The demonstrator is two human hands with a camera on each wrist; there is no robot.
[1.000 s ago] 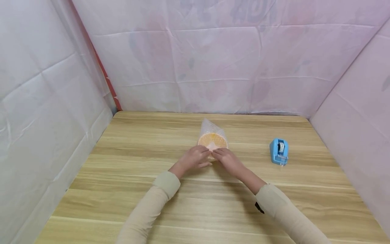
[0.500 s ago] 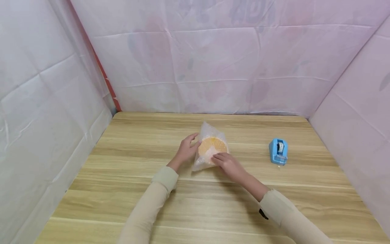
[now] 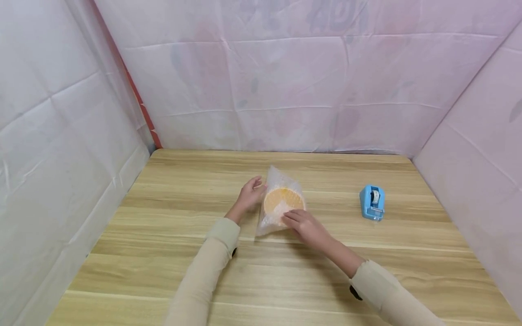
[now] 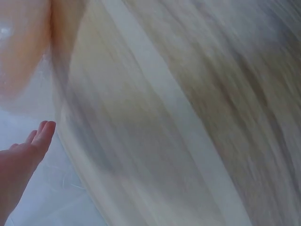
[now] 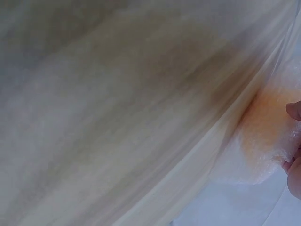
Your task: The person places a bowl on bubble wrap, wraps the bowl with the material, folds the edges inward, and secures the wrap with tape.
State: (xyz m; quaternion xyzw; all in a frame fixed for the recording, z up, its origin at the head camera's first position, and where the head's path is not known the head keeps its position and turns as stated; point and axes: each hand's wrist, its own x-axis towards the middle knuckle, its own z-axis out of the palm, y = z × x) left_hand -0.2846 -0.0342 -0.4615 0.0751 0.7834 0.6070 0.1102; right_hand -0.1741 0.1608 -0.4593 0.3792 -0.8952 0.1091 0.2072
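A round, flat orange thing (image 3: 274, 200) lies wrapped in clear bubble wrap (image 3: 279, 175) near the middle of the wooden table. The wrap has one pointed corner toward the back and another toward the front left. On its near right side my right hand (image 3: 307, 226) pinches the folded wrap; in the right wrist view its fingertips meet at the bubble wrap (image 5: 261, 141). Beside the left edge of the packet is my left hand (image 3: 249, 194), fingers loosely bent and fingertips right at the wrap. The left wrist view shows those fingers (image 4: 43, 136) extended, holding nothing.
A blue tape dispenser (image 3: 372, 202) with a roll of clear tape stands to the right on the wooden table (image 3: 195, 181). Pale cloth walls (image 3: 285, 81) enclose the table at the back and both sides.
My left hand has left the packet's near edge and moved to its left side. The front left corner of wrap has come into view, and the packet has shifted slightly toward me.
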